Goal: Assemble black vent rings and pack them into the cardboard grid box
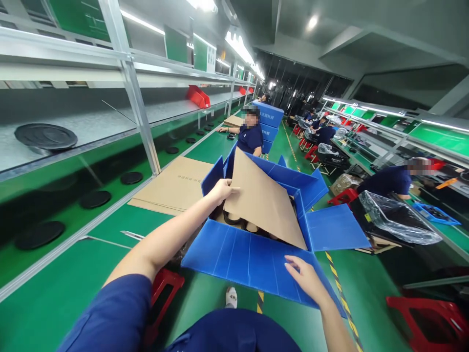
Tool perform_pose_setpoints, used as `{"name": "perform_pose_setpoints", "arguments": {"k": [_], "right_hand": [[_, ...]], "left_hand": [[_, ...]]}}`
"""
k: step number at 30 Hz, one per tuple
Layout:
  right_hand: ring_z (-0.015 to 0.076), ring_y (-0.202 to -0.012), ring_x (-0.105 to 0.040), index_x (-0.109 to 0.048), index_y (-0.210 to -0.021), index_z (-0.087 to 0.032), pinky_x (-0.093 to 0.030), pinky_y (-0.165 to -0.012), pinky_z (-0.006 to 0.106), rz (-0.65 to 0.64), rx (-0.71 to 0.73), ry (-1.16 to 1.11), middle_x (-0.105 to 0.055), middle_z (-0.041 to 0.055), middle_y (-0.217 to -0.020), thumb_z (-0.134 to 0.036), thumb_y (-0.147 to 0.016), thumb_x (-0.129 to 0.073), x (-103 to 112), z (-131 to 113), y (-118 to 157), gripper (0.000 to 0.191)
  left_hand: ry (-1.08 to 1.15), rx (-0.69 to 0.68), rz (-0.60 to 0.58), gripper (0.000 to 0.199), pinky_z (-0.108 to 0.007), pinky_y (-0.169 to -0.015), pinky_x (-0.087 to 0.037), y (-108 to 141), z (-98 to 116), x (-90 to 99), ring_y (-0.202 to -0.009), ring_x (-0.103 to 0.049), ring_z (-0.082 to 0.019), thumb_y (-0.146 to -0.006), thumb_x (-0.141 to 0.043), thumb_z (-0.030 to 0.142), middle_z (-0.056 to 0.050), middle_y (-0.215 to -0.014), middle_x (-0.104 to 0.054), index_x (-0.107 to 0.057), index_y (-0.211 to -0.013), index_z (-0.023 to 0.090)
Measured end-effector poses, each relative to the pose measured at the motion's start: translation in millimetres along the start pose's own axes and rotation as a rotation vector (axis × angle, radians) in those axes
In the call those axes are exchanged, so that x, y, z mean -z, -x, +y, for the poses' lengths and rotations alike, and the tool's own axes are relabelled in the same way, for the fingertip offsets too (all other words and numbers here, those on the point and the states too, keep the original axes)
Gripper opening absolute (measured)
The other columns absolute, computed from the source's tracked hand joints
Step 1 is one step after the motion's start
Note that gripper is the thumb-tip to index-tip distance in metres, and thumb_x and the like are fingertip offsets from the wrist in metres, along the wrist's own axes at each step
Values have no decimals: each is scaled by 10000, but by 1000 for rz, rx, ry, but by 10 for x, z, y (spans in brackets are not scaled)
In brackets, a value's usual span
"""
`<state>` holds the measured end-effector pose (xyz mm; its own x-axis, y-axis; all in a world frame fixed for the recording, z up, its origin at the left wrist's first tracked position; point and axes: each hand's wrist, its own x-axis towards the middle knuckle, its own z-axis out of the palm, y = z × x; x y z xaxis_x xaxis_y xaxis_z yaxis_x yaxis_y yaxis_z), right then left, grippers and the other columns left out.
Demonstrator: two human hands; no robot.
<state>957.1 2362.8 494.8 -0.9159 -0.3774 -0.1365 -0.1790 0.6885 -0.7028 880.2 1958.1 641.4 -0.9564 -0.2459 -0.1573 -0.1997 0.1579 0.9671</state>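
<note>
My left hand grips the left edge of a brown cardboard sheet, thumb on top. The sheet lies tilted in the mouth of an open blue corrugated box, its far left corner raised. Under the near edge of the cardboard, dark round parts show inside the box; most of them are hidden. Over the box's near flap, toward the right, hovers my right hand, fingers apart and holding nothing.
Flat cardboard sheets and a utility knife lie on the green bench at left. Black discs line its back. A co-worker sits beyond the box. Red stools stand right and below left.
</note>
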Motion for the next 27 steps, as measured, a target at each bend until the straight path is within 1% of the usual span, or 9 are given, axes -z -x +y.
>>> {"name": "perform_pose_setpoints", "arguments": {"k": [3, 6, 8, 10, 13, 16, 19, 24, 27], "right_hand": [[288, -1174, -701, -695, -1315, -192, -534, -1073, 439, -55, 55, 24, -735, 117, -1268, -560, -948, -519, -139, -156, -71, 549], [286, -1190, -694, -706, -1313, -211, -533, -1082, 435, -97, 115, 69, -720, 105, -1306, -544, -955, -514, -263, -240, -129, 525], [297, -1214, -680, -722, -1295, -212, -521, -1100, 454, -104, 130, 102, -708, 104, -1332, -542, -957, -506, -325, -243, -167, 519], [312, -1254, -653, -730, -1288, -212, -496, -1128, 477, -107, 137, 142, -708, 100, -1335, -544, -958, -502, -367, -233, -215, 520], [336, -1298, -616, -729, -1296, -216, -467, -1146, 503, -132, 149, 211, -703, 97, -1345, -543, -958, -504, -400, -266, -307, 521], [339, -1315, -604, -714, -1325, -211, -457, -1152, 506, -197, 175, 248, -683, 101, -1379, -542, -968, -501, -420, -375, -401, 532], [327, -1325, -601, -697, -1351, -213, -466, -1148, 492, -235, 200, 260, -666, 102, -1406, -533, -977, -497, -457, -494, -480, 532], [332, -1345, -586, -685, -1374, -207, -449, -1169, 507, -255, 206, 303, -651, 107, -1425, -513, -991, -488, -533, -597, -511, 528], [331, -1348, -583, -678, -1383, -208, -427, -1191, 518, -241, 198, 309, -652, 109, -1423, -496, -1000, -485, -537, -620, -418, 516]], "left_hand": [[196, -150, -28, 327, -397, -822, -664, 659, 400, 518, -958, -771, -285, -846, -768, 272, -47, -987, -787, -722, -1155, 176], [352, -166, 170, 500, -421, -790, -675, 1273, 492, 1276, -956, -774, -318, -729, -888, 295, -42, -1002, -776, -728, -1183, 156], [421, -178, 419, 490, -423, -834, -668, 1529, 347, 1749, -1010, -762, -315, -737, -870, 252, -38, -1012, -776, -724, -1189, 130], [509, -222, 635, 402, -419, -916, -652, 1644, 54, 2097, -1088, -739, -301, -768, -805, 203, -28, -1017, -784, -728, -1156, 133], [653, -220, 790, 322, -432, -1022, -622, 1634, -543, 2335, -1178, -705, -279, -780, -725, 163, -25, -1078, -788, -723, -1102, 161], [738, -123, 849, 356, -448, -1087, -590, 1508, -1110, 2257, -1302, -638, -259, -821, -658, 155, -23, -1221, -760, -685, -1176, 183], [749, -39, 865, 412, -440, -1121, -564, 1245, -1516, 1941, -1394, -569, -261, -881, -589, 151, -67, -1319, -723, -641, -1289, 181], [663, 57, 873, 499, -418, -1057, -596, 396, -1860, 1288, -1306, -641, -244, -938, -541, 121, -135, -1386, -678, -533, -1433, 183], [556, 131, 884, 475, -410, -990, -616, -153, -1929, 1033, -1257, -660, -229, -995, -506, 145, -151, -1366, -667, -485, -1466, 200]]}}
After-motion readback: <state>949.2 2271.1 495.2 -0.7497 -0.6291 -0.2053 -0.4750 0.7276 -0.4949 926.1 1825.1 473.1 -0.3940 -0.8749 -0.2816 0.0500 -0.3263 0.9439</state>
